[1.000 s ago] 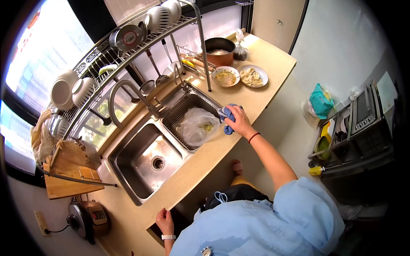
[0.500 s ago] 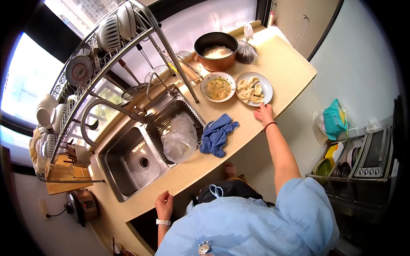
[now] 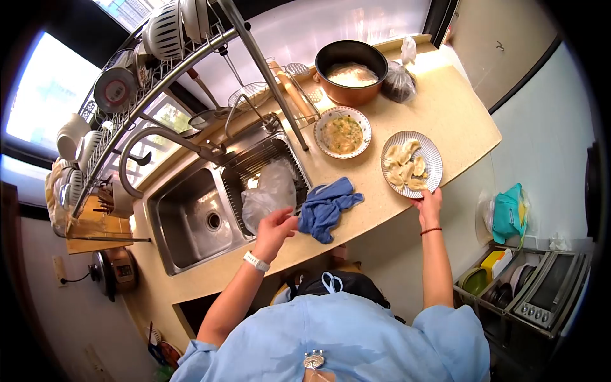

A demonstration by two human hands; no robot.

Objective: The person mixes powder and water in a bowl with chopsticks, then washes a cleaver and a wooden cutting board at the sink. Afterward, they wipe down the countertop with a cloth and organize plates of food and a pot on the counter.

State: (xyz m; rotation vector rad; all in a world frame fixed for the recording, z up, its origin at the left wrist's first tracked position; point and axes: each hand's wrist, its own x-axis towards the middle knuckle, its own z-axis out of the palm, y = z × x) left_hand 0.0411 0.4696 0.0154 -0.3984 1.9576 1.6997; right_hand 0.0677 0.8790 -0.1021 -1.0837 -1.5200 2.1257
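My right hand (image 3: pixel 429 205) grips the near rim of a striped plate (image 3: pixel 434 167), fingers beneath it. Several dumplings (image 3: pixel 402 167) lie on the plate, mostly toward its left side. My left hand (image 3: pixel 275 230) is above the counter's front edge by the sink, fingers apart and holding nothing. Close by it are a crumpled blue cloth (image 3: pixel 328 207) and a clear plastic bag (image 3: pixel 270 191) lying on the sink's drain rack. A patterned bowl of soup-like food (image 3: pixel 344 132) stands on the counter to the left of the plate.
Behind the bowl stands a dark-lined copper-coloured pot (image 3: pixel 350 94), with a knotted plastic bag (image 3: pixel 399 83) beside it. A steel sink (image 3: pixel 191 219) with a curved faucet and a metal dish rack (image 3: pixel 184 63) occupy the left. A bag-topped storage rack (image 3: pixel 468 298) stands at right.
My right hand has taken hold of the plate and shifted it right and toward me. My left hand has risen from below the counter edge to beside the blue cloth.
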